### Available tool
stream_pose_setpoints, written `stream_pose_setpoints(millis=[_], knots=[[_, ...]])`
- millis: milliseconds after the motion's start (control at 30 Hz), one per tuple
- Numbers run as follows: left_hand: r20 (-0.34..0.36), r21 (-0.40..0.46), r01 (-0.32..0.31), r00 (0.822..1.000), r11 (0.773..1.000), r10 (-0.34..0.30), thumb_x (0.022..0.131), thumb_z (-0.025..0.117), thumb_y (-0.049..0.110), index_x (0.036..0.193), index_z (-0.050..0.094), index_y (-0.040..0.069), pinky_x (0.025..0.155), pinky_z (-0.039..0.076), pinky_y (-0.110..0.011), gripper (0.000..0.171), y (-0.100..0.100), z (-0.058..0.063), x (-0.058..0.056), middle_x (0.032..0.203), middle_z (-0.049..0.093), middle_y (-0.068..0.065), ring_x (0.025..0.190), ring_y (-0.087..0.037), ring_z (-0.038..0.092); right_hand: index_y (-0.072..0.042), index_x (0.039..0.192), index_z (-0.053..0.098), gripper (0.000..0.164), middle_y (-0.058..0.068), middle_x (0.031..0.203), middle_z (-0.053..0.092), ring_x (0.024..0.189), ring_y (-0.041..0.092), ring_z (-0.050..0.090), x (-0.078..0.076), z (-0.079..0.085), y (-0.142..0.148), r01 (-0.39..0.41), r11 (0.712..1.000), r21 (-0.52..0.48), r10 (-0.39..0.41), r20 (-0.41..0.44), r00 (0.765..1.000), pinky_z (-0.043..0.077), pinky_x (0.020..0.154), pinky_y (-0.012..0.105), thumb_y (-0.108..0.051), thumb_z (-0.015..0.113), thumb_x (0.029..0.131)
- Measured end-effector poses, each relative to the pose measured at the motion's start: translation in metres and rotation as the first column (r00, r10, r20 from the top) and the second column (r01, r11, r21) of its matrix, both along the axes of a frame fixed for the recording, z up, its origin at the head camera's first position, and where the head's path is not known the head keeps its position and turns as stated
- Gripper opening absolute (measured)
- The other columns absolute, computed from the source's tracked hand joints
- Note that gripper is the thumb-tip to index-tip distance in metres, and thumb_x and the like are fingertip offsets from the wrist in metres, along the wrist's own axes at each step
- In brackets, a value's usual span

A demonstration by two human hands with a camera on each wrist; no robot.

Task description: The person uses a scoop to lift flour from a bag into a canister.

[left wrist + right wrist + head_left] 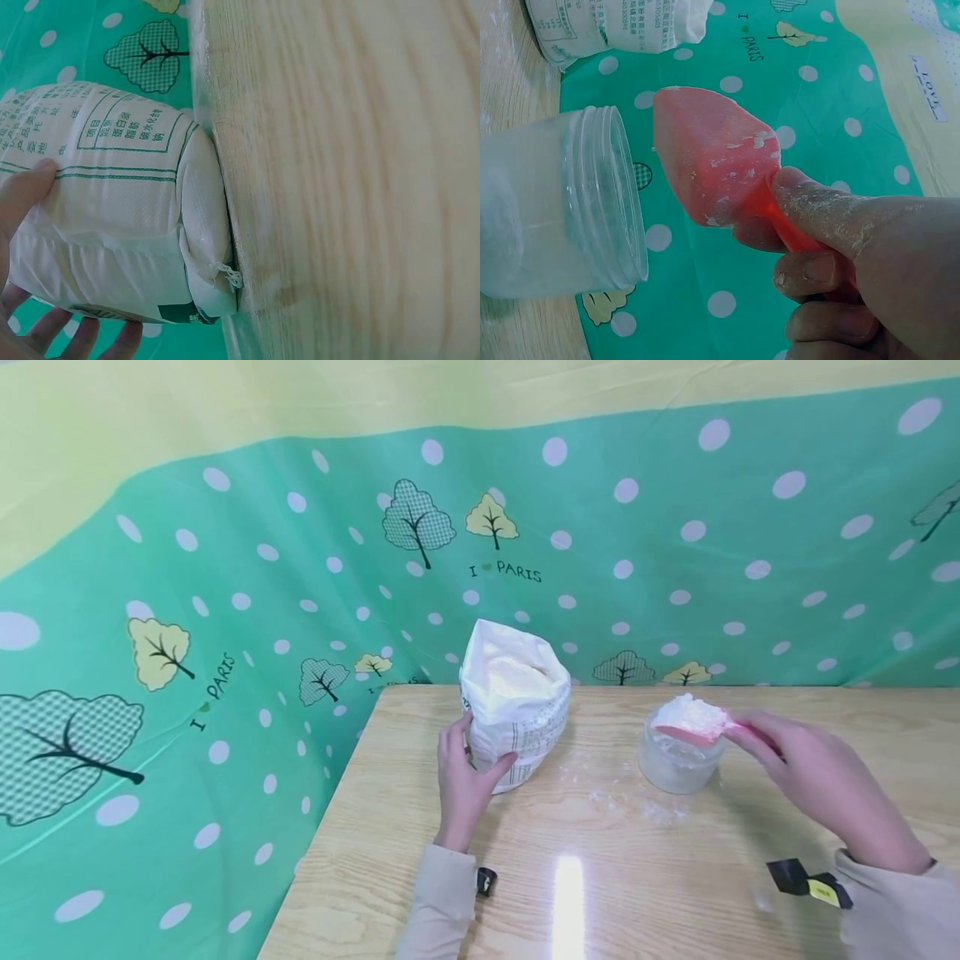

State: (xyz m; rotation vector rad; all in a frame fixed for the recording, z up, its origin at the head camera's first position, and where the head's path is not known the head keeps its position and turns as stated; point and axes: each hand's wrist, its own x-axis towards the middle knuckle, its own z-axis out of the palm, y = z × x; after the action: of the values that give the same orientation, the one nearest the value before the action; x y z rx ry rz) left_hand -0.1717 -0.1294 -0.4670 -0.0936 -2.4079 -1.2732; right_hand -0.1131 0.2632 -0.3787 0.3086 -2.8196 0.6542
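An opened white flour bag with printed panels stands near the table's back edge, white flour showing in its mouth. My left hand holds it from the front and left side, thumb on the printed face and fingers around the side; the left wrist view shows the bag from low down. In my right hand is the handle of a pink scoop, heaped with flour. The scoop is above the mouth of a clear wide-mouthed jar. Flour dusts the right thumb.
Spilled flour speckles the wooden table between bag and jar. A green dotted cloth with printed trees hangs behind the table and along its left side. Black straps show at the cuffs.
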Motion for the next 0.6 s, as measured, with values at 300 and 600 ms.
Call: stream_pose_setpoints(millis=[300,600], knots=[[-0.010,0.011,0.008,1.000,1.000,-0.007,0.070,0.091,0.031,0.144,0.044,0.013,0.097,0.053,-0.043,0.090,-0.0011,-0.0013,0.0009,0.134,0.047,-0.006,0.121,-0.023,0.049,-0.009,0.103,0.068,0.026,-0.001,0.081,0.066,0.064,0.015,0.050,0.0013,0.0018,0.0069,0.006,0.998,0.069,-0.008,0.018,1.000,0.044,0.057,0.036,-0.031,0.053,0.103],[-0.018,0.003,0.009,1.000,1.000,-0.009,0.069,0.091,0.031,0.144,0.043,0.012,0.095,0.054,-0.041,0.090,-0.0011,-0.0016,0.0001,0.133,0.048,-0.007,0.120,-0.023,0.048,-0.008,0.104,0.069,0.032,0.003,0.088,0.070,0.068,0.016,0.056,-0.0008,0.0064,0.0087,-0.010,0.994,0.110,-0.003,0.113,0.994,0.050,0.061,0.044,-0.034,0.051,0.104]])
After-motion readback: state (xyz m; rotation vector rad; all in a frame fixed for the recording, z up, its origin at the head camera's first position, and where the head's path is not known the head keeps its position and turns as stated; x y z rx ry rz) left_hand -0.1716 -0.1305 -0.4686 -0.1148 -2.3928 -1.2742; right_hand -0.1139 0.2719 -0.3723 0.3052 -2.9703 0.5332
